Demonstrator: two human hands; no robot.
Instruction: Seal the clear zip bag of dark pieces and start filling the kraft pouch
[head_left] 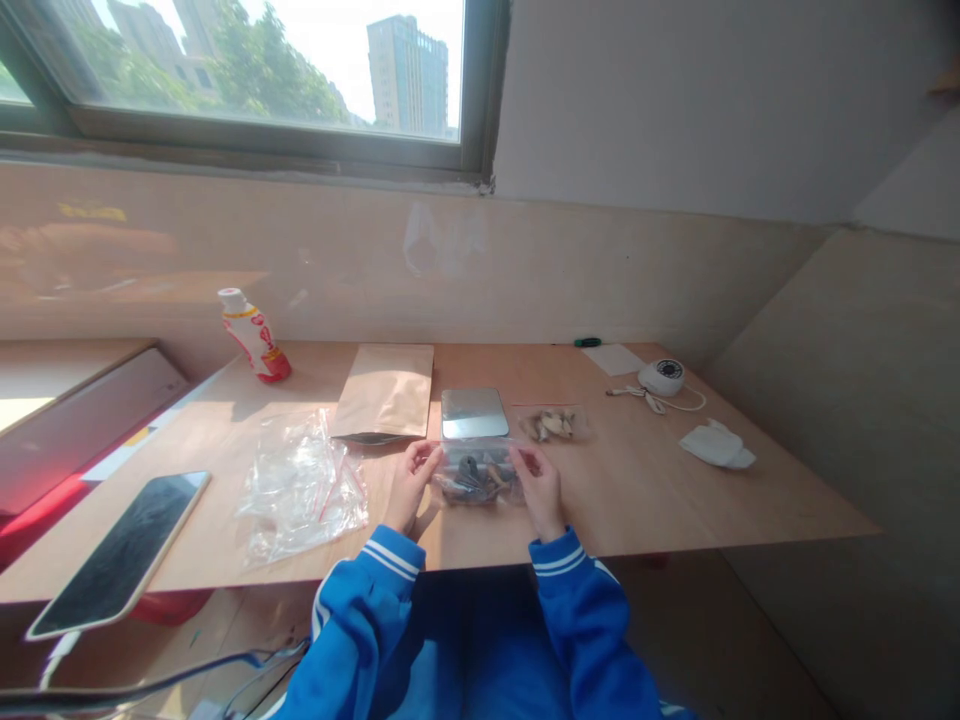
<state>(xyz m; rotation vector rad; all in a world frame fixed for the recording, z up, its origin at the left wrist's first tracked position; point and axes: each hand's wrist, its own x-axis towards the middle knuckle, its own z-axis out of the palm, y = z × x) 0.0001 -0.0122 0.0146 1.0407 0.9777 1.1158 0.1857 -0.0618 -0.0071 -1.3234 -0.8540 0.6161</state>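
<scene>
My left hand [414, 487] and my right hand [538, 490] grip opposite sides of a transparent plastic bag [476, 476] holding dark, lumpy pieces. The bag sits just in front of a flat silver scale [474, 414], and its far edge seems to touch the scale. Beyond my right hand lies a second transparent bag [551, 424] of pale chunks. A brown kraft paper pouch [384, 392] lies flat beyond my left hand, with a crumpled zip bag [300, 488] to its near left.
On the wooden table [637, 500] stand a red-and-white bottle [255, 335] and a black-screened phone [120, 550] overhanging the front edge. At right lie a white corded round device [661, 377], white cloth [716, 445], paper sheet [613, 359] and green pen [587, 342]. A wall and window stand behind.
</scene>
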